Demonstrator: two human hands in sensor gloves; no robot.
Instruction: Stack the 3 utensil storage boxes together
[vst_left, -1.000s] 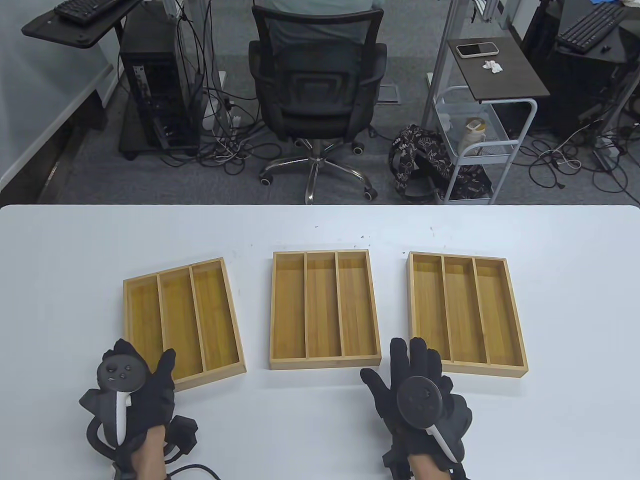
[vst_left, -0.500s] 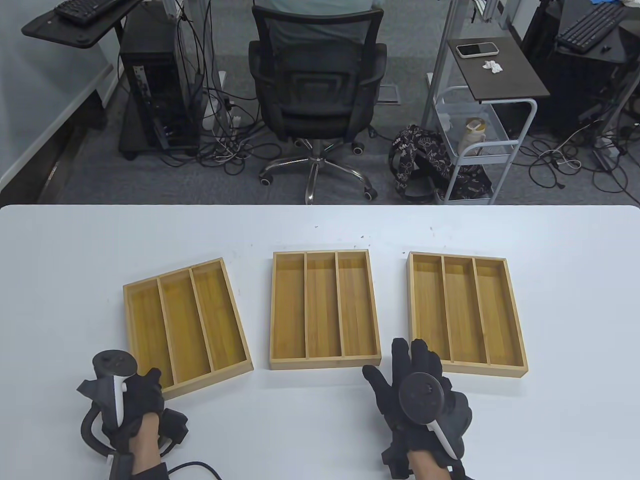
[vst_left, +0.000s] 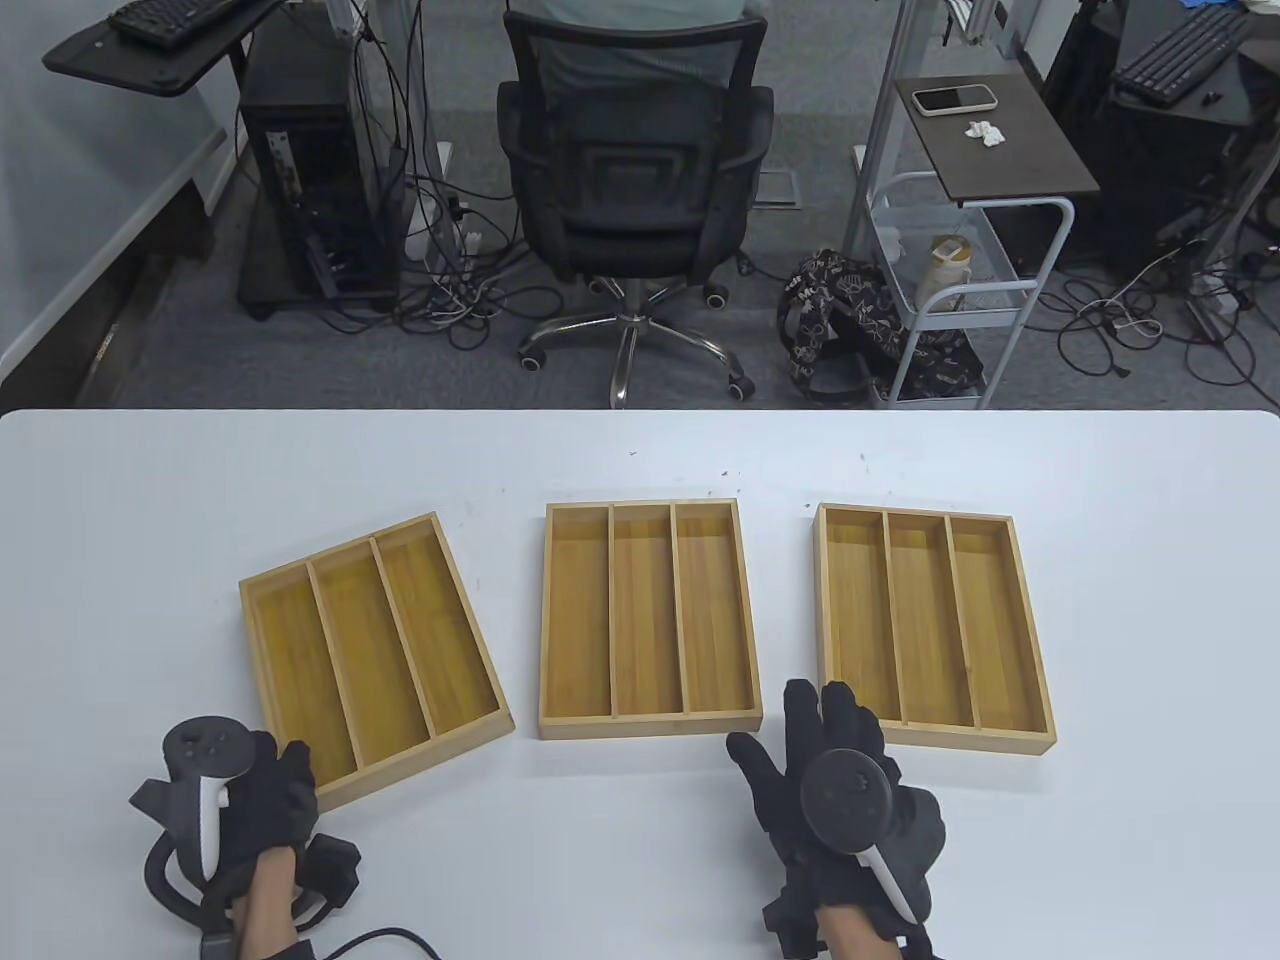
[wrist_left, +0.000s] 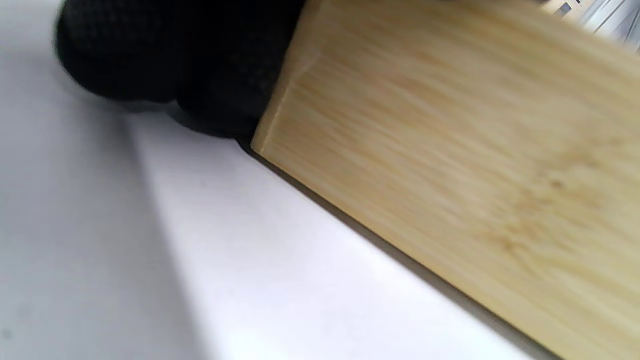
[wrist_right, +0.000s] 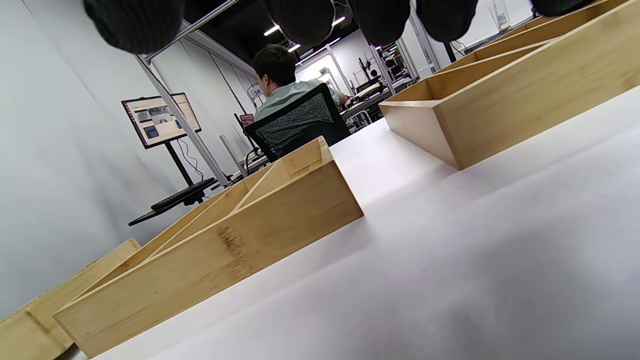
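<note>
Three bamboo three-slot boxes lie in a row on the white table. The left box sits askew, the middle box and right box lie nearly straight. My left hand grips the left box at its near left corner. In the left wrist view the gloved fingers press against that corner of the box. My right hand lies open with fingers spread, empty, at the near edge between the middle and right boxes. The right wrist view shows the middle box and the right box.
Beyond the table's far edge stand an office chair, a computer tower and a white cart. A cable trails from my left wrist at the table's near edge.
My left hand has slid down and left and closed on the left box's near corner. The box has turned, its near end swinging right. My right hand has stayed put.
</note>
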